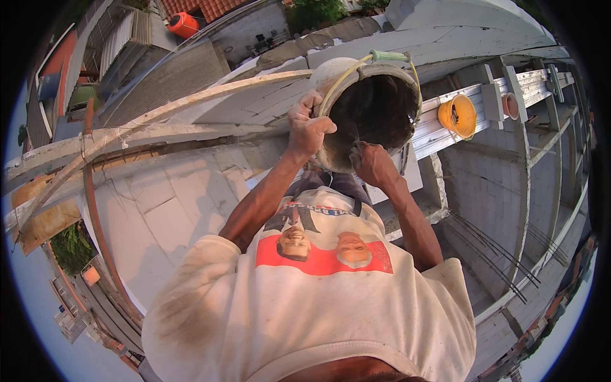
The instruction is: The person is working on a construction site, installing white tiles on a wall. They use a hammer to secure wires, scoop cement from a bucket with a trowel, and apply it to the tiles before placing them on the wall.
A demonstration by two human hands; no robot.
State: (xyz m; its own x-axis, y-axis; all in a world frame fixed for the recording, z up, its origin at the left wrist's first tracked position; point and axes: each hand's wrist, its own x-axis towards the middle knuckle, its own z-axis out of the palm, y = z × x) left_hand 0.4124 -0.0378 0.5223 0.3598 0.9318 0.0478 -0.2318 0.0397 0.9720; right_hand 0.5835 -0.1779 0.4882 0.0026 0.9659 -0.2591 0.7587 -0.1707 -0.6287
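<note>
Head view: the bucket [382,105] tilts its mouth toward the person, just beyond and between both hands. I see the left hand [308,127] half-curled, gripping its left side; the right hand [373,163] has fingers folded at the near rim, their exact hold hidden.

Bright, warm-tinged daylight. Soft bluish shadows on the pale block wall [149,184]; bucket [375,95] interior very dark. Fisheye bows straight edges toward a black, blue-fringed rim. Shirt [331,312] reasonably crisp; distant tiled roof [219,7] softer.
</note>
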